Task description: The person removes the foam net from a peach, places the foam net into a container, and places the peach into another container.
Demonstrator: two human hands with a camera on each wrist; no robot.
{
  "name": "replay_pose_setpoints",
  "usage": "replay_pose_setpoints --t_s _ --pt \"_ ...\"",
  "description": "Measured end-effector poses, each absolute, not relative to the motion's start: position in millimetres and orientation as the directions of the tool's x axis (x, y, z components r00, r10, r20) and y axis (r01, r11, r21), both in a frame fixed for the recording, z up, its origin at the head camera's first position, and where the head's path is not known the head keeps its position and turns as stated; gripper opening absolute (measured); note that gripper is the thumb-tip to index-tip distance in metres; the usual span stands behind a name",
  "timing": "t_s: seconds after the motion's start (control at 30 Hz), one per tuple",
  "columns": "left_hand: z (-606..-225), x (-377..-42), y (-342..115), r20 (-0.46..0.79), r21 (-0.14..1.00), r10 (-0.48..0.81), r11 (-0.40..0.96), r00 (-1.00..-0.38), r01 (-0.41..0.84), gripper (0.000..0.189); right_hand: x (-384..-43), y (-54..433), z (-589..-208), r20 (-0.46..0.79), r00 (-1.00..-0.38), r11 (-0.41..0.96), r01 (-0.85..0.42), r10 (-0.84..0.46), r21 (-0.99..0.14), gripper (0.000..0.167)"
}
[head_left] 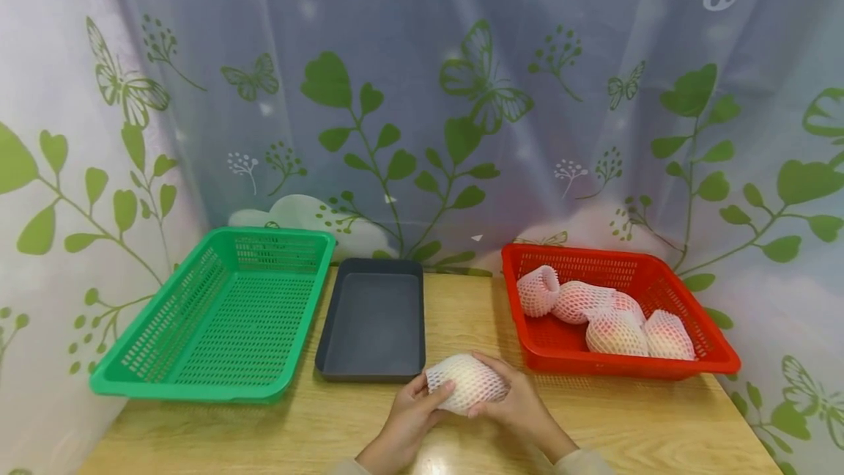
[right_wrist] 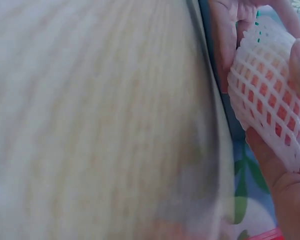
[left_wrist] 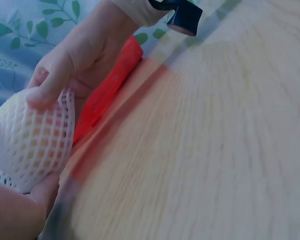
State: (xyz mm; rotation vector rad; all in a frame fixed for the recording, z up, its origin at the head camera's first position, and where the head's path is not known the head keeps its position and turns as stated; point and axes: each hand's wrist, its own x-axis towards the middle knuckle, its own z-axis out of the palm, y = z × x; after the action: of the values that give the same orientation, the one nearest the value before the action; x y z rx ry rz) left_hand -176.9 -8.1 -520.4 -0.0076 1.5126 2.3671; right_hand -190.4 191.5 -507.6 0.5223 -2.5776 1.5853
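Both hands hold a round fruit in a white foam net sleeve [head_left: 465, 383], close over the table's front. My left hand [head_left: 412, 415] grips its left end, with the thumb over the near side. Around the right end curl the fingers of my right hand [head_left: 524, 407]. Pale yellow shows through the mesh in the left wrist view, where the sleeve [left_wrist: 37, 137] bulges around the fruit. Red skin shows through the sleeve [right_wrist: 270, 95] in the right wrist view. Just beyond the hands lies a dark grey rectangular tray [head_left: 377, 377] with nothing in it.
A green plastic basket [head_left: 191, 389], bare inside, stands at the left. To the right, a red basket [head_left: 613, 363] holds several net-wrapped fruits [head_left: 616, 332]. They all sit on a wooden table [head_left: 659, 424], with a patterned curtain [head_left: 409, 94] hanging behind.
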Motion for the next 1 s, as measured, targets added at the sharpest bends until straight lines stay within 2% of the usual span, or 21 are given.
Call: replay_pose_setpoints --t_s 0.23,0.43,0.57,0.77,0.9,1.0 --pt "-527.4 -178.6 7.5 -0.186 0.877 0.187 -0.411 -0.965 -0.249 0.074 -191.3 190.5 -516.5 0.209 -0.973 0.394 -0.23 -0.097 -0.89 0.072" --pt "-526.5 -184.6 18.6 -0.173 0.867 0.126 -0.451 -0.977 -0.212 0.072 -196.5 188.9 -520.6 0.217 -0.976 0.399 -0.202 -0.008 -0.895 0.064" --pt "-524.6 -189.4 25.4 -0.174 0.876 0.06 -0.447 -0.983 -0.182 0.067 -200.7 189.6 -523.1 0.242 -0.97 0.387 -0.219 0.012 -0.896 0.062" --pt "-523.4 -194.2 33.5 -0.209 0.916 -0.055 -0.362 -0.976 -0.175 0.069 -205.2 193.8 -529.2 0.311 -0.949 0.385 -0.304 -0.045 -0.871 0.064" --pt "-524.0 -194.2 36.5 -0.225 0.946 -0.112 -0.263 -0.968 -0.189 0.077 -206.7 197.3 -529.0 0.243 -0.967 0.371 -0.255 -0.078 -0.893 0.067" --pt "-523.0 -193.3 38.2 -0.221 0.956 -0.126 -0.223 -0.967 -0.189 0.079 -207.3 199.7 -526.7 0.15 -0.986 0.357 -0.166 -0.071 -0.919 0.068"
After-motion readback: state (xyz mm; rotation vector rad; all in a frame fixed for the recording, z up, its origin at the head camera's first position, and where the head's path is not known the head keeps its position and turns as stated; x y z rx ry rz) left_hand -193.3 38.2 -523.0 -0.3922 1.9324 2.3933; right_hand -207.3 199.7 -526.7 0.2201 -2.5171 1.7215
